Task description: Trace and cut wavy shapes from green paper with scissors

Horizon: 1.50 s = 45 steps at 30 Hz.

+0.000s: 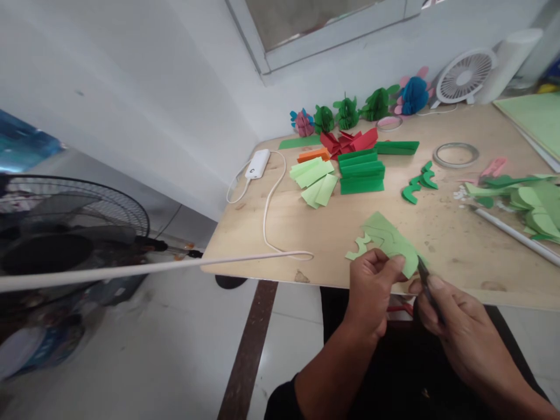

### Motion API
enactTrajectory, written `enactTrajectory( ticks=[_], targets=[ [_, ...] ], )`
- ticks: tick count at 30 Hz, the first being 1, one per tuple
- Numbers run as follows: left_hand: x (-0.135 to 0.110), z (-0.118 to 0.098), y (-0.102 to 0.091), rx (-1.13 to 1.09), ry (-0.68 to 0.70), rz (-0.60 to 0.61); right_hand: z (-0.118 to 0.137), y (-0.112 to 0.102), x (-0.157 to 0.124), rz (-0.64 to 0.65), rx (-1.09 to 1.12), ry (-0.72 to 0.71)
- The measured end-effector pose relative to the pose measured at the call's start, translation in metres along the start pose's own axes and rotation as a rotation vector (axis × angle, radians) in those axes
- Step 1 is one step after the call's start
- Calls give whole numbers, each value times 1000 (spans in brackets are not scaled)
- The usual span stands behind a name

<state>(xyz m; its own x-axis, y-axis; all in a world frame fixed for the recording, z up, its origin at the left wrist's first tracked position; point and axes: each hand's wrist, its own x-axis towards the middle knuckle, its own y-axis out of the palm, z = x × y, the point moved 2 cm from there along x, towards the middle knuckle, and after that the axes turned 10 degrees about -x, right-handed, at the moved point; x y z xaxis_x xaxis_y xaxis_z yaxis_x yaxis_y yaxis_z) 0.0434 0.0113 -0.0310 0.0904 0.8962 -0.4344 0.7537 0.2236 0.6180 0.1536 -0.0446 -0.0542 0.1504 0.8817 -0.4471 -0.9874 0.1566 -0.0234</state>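
Note:
My left hand [374, 286] pinches a light green sheet of paper [380, 227] between thumb and fingers, over the table's front edge. Curved lines are marked on the sheet. In my right hand [452, 306] are dark scissors [423, 274], their tips at the sheet's right edge; the handles are mostly hidden by the fingers. A wavy light green cut-out [359, 247] lies just left of the sheet. Farther back lie dark green curved cut-outs [420, 184]. Something red [401, 308] shows below, between my hands.
Folded green paper [362, 175], pale green strips [312, 175] and red paper [349, 142] lie behind. Paper figures [347, 112] and a small fan [466, 77] line the wall. Paper scraps [538, 204] lie right. A white cable [175, 266] crosses the table's left edge.

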Motion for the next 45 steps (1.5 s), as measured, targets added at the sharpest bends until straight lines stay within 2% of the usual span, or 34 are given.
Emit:
enactTrajectory(
  ticks=[12,25,30,45],
  targets=[
    [1,-4,-1,54,-17,56,1,-2,1,18,-6,11],
    [2,-7,-3,81,-9,52,2,-2,0,32,-58,8],
    [4,-7,-6,133,4,95,0,-4,1,37,-75,5],
    [4,-4,-8,92,-26,69,4,-1,1,39,-102,-25]
  ],
)
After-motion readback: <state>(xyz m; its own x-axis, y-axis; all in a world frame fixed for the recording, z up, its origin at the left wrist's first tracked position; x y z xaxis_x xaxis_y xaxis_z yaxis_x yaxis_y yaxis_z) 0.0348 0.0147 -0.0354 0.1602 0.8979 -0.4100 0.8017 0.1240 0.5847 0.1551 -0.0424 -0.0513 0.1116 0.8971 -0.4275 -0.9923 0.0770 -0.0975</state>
